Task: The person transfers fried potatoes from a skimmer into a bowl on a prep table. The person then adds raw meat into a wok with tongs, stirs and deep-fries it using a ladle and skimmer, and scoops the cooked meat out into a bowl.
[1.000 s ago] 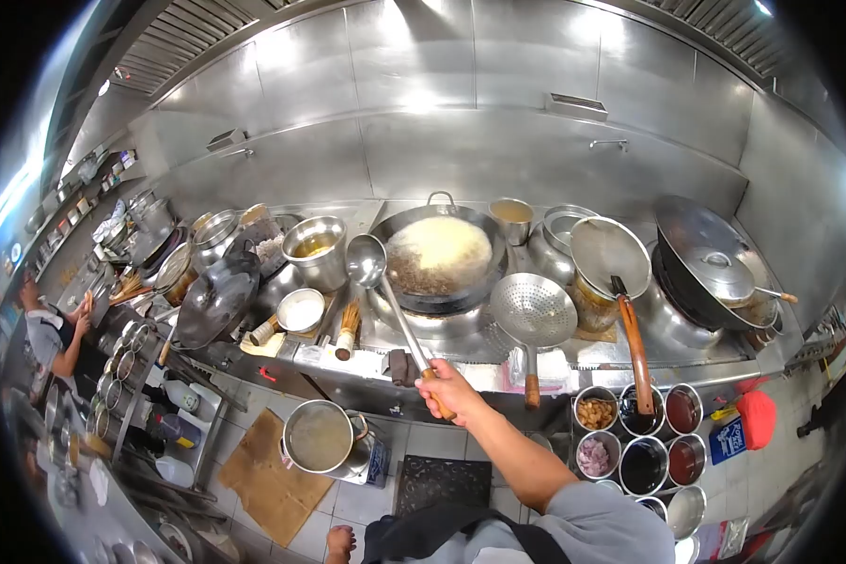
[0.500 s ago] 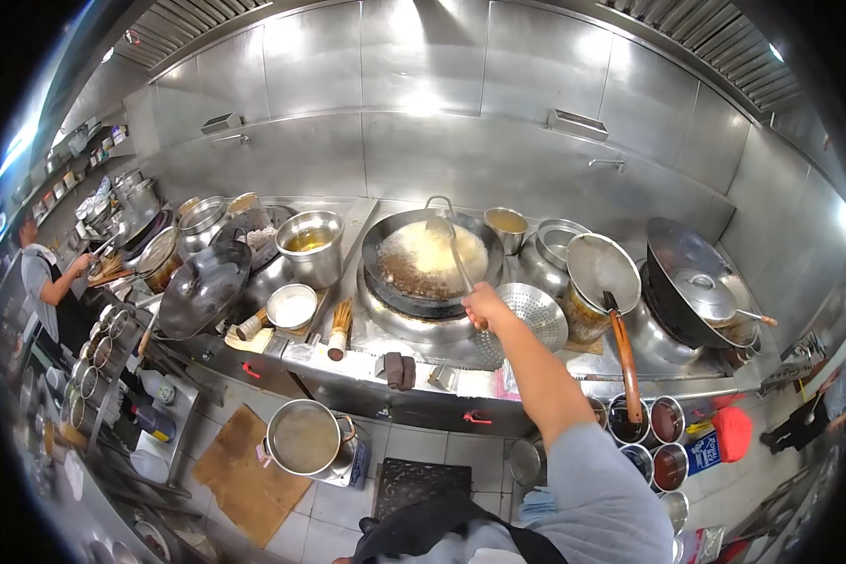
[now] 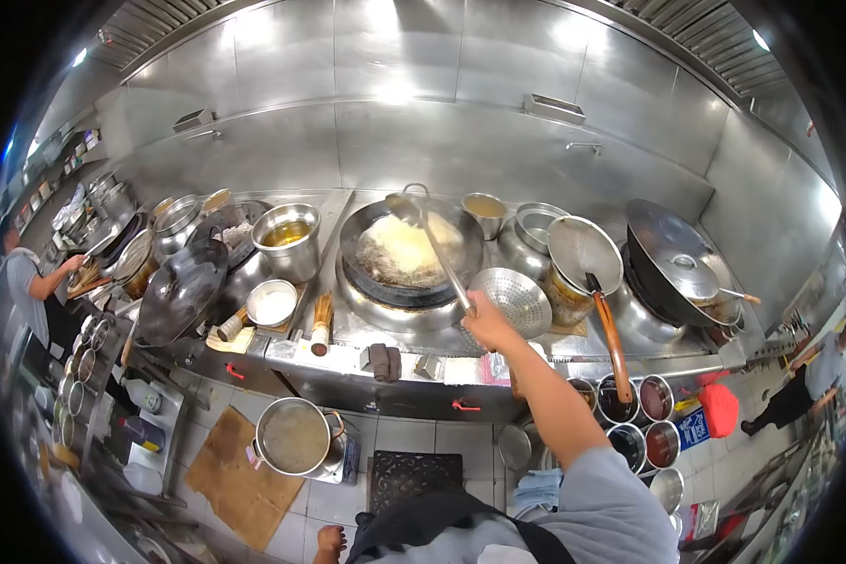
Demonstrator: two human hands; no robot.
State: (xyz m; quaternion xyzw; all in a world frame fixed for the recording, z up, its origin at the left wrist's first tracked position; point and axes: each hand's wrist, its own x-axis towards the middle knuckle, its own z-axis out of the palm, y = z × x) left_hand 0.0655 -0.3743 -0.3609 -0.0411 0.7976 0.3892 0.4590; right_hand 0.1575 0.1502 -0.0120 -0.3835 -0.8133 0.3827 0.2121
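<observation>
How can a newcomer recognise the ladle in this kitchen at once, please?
Start at the large steel wall and look down to the dark wok with pale foam. The ladle reaches over that wok, its bowl near the far rim and its handle in the camera wearer's right hand. Unlike the wide strainer full of holes at the wok's right, the ladle crosses above the foam.

Silver ladle [image 3: 441,257], black wok [image 3: 352,242], pale yellow froth [image 3: 392,242], dotted silver strainer [image 3: 514,301]
</observation>
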